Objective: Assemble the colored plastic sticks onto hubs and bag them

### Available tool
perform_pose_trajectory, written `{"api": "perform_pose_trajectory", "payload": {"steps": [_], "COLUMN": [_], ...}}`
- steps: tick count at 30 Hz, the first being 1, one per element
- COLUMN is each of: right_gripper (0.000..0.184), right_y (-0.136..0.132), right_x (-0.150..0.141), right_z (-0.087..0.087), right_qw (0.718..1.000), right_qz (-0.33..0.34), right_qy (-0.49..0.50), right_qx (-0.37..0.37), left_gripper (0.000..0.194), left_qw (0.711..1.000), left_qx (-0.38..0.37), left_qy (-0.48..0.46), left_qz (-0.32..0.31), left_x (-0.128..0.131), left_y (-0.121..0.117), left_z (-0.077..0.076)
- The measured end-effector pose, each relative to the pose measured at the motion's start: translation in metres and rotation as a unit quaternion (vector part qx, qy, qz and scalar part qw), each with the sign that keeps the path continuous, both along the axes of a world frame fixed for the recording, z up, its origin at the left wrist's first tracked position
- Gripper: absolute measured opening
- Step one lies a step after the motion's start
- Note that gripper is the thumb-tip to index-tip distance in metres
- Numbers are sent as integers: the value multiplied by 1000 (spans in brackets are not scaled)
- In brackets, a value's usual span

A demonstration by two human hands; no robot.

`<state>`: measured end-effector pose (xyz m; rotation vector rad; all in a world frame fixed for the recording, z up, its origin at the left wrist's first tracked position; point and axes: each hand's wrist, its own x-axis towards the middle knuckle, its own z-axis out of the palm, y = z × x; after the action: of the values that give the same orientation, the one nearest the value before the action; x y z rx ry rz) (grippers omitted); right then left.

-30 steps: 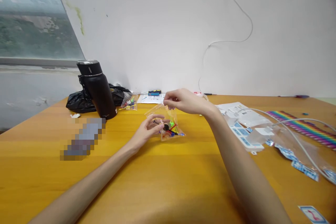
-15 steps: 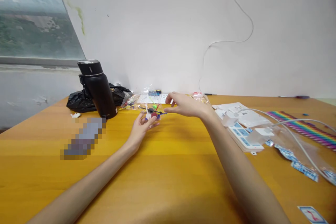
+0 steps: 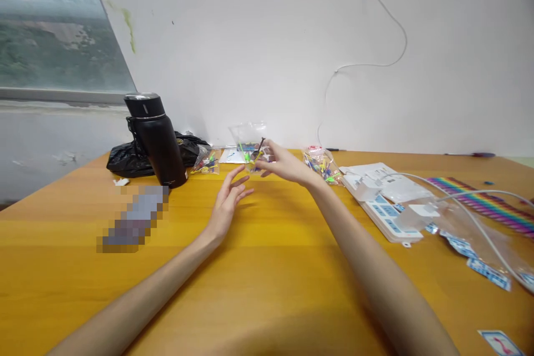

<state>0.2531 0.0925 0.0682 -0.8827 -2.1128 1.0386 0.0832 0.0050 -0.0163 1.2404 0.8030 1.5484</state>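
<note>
My right hand (image 3: 283,162) is closed in a pinch on small coloured plastic pieces (image 3: 259,150), a black one and a yellow one among them; their exact kind is too small to tell. Right behind these pieces a clear plastic bag (image 3: 249,132) stands upright with green, blue and yellow bits low in it. Whether my right fingers also touch the bag cannot be made out. My left hand (image 3: 226,200) is open just below and to the left, fingers apart and holding nothing.
Clear bags of coloured pieces lie left (image 3: 207,161) and right (image 3: 322,166). A black bottle (image 3: 156,142) stands beside a black plastic bag (image 3: 125,160), behind a blurred-out object (image 3: 136,219). A power strip (image 3: 387,219) with white chargers and cables (image 3: 471,217) occupies the right side.
The cluster of coloured pieces has left my left hand, whose fingers have opened. My right hand has moved slightly left and now pinches pieces. The clear bag behind now stands taller.
</note>
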Motion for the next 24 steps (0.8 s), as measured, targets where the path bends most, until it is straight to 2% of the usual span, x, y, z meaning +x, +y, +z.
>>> {"api": "perform_pose_trajectory", "payload": {"steps": [2, 6, 10, 14, 17, 20, 22, 24], "right_gripper": [35, 30, 25, 22, 19, 19, 18, 16], "right_y": [0, 0, 5, 16, 28, 42, 51, 58], "right_x": [7, 28, 60, 100, 130, 149, 153, 149], "right_z": [8, 26, 39, 44, 35, 14, -4, -22], "right_qw": [997, 990, 976, 954, 934, 912, 905, 909], "right_qz": [-29, -65, -114, -210, -296, -382, -411, -409], "right_qy": [65, 125, 183, 214, 200, 151, 110, 73], "right_qx": [-29, -26, -12, 7, 17, 2, -11, -19], "left_gripper": [35, 27, 19, 19, 18, 19, 19, 19], "left_qw": [1000, 998, 996, 992, 988, 985, 983, 982], "left_qx": [-13, -51, -67, -67, -69, -64, -58, -51], "left_qy": [1, 36, 42, 55, 80, 103, 115, 126], "left_qz": [17, 0, -35, -88, -113, -127, -130, -129], "left_x": [-2, -3, 1, 7, 9, 9, 9, 9], "left_y": [2, 5, 5, 5, 4, 4, 4, 4], "left_z": [-1, -5, -11, -20, -26, -30, -30, -30]}}
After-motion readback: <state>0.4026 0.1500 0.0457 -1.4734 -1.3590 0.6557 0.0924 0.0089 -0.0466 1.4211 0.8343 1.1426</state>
